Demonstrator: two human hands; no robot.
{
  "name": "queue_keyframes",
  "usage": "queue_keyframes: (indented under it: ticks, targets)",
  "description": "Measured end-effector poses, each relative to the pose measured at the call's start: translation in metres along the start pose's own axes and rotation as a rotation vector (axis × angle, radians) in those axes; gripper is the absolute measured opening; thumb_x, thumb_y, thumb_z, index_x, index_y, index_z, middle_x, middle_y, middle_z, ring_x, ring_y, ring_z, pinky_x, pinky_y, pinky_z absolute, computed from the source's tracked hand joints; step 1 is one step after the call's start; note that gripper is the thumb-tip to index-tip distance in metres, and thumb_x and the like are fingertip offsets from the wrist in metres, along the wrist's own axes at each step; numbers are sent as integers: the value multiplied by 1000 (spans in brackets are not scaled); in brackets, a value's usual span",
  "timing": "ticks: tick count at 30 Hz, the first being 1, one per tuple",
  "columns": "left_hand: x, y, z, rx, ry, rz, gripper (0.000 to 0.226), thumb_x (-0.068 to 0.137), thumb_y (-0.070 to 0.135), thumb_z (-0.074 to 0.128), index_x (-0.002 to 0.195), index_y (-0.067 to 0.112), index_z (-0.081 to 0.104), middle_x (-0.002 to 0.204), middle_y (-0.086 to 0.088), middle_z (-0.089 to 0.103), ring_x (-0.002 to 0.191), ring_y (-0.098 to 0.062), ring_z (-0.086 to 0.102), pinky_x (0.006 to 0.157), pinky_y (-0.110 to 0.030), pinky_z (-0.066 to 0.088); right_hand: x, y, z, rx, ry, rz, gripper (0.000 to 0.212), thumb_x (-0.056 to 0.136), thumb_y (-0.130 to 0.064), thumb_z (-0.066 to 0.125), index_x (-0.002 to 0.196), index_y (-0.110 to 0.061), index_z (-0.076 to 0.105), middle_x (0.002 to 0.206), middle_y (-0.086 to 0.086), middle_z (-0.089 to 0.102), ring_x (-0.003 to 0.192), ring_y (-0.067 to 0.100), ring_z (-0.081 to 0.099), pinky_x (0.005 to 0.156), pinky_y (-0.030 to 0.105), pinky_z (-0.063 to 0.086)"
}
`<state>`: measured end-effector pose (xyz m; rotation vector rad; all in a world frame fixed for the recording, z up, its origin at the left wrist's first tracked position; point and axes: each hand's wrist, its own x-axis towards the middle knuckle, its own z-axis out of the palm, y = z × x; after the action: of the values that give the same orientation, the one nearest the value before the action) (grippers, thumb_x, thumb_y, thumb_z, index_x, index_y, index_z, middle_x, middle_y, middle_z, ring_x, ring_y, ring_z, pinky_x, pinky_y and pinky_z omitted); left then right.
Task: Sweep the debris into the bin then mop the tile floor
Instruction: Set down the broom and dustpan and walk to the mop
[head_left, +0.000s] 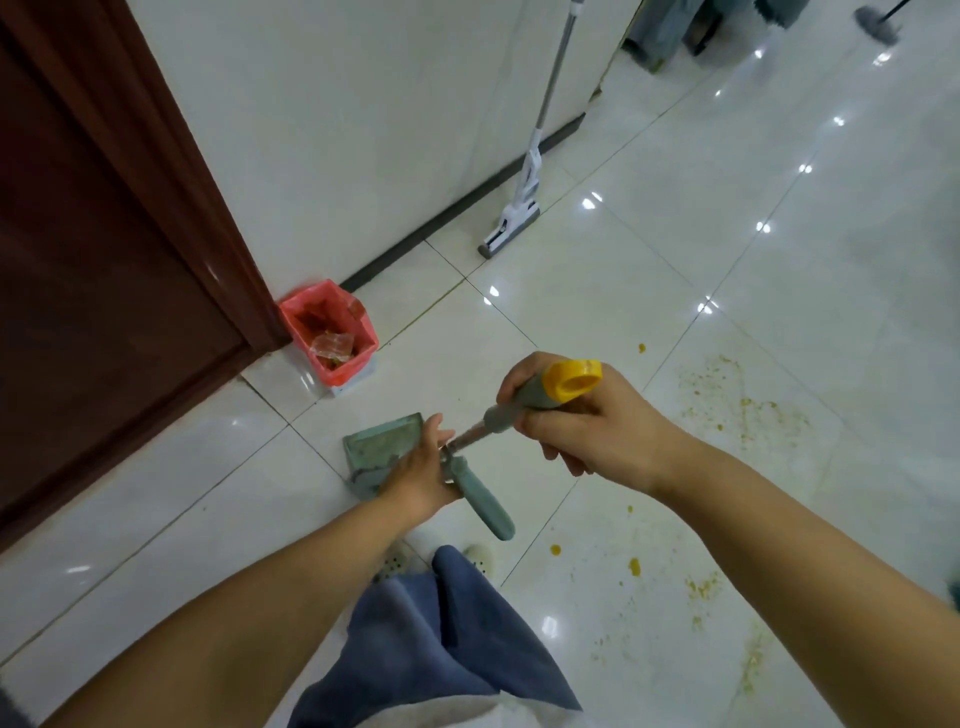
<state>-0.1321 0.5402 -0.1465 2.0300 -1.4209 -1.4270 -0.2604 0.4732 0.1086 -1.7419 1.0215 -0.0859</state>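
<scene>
My right hand (582, 415) grips the grey top of a long handle with a yellow end cap (571, 382). Lower on the metal shaft, my left hand (418, 473) holds it beside a teal lever grip (485, 501). A teal head (382, 447), which looks like a mop or dustpan, rests on the floor beyond my left hand, partly hidden by it. A small bin lined with a pink bag (330, 332) stands by the door frame with wrappers inside. Yellow crumbs and smears (737, 400) are scattered over the tiles to the right.
A white squeeze mop (511, 223) leans on the white wall at the back. A dark brown door (104, 260) fills the left. My feet in pale slippers (478, 558) and blue trousers are below. Another person's mop head (878, 23) shows at top right.
</scene>
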Motion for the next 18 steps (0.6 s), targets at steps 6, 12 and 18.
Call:
queue_keyframes:
  ticks: [6, 12, 18]
  targets:
    - [-2, -1, -1, -34, 80, -46, 90, 75, 39, 69, 142, 25, 10, 132, -5, 51, 112, -26, 54, 86, -37, 48, 15, -10, 4, -13, -15, -50, 12, 88, -8, 61, 96, -15, 64, 77, 12, 63, 56, 12, 56, 44, 21, 44]
    - [1, -18, 5, -87, 186, -45, 95, 60, 55, 68, 137, 20, 26, 127, -5, 53, 115, -25, 54, 92, -43, 52, 17, -18, 9, -21, -54, -94, 12, 88, -7, 61, 99, -10, 64, 78, 13, 64, 56, 16, 56, 44, 20, 45]
    - [-11, -16, 5, -148, 239, -31, 70, 66, 34, 80, 122, 15, 44, 112, -2, 58, 102, -22, 59, 83, -40, 54, 11, -17, 9, -21, -86, -97, 11, 88, -9, 61, 99, -11, 64, 75, 4, 63, 56, 13, 56, 45, 22, 47]
